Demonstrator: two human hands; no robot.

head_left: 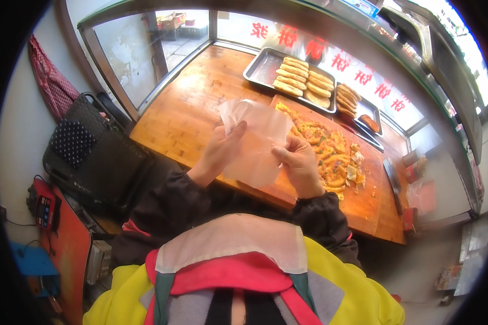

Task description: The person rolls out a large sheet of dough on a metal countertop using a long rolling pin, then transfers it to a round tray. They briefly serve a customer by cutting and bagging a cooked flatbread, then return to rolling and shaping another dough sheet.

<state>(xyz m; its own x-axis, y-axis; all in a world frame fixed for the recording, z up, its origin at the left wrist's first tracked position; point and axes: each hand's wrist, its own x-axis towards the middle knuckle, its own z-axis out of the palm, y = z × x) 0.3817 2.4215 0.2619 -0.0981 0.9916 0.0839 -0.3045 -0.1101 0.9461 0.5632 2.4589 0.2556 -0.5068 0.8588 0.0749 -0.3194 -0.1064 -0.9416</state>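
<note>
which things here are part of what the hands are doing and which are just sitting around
In use:
- left hand and right hand, both gripping the clear plastic bag
- chopped flatbread on the board, right beside the bag

Lying about:
- tray of pastries
- cleaver
- black bag
- red scale

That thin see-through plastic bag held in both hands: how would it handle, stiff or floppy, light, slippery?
The plastic bag looks floppy: it creases and sags between the left hand and the right hand. It is probably very light, since the wooden counter shows through it. Its smooth film may be slippery, so its layers could be fiddly to part.
</note>
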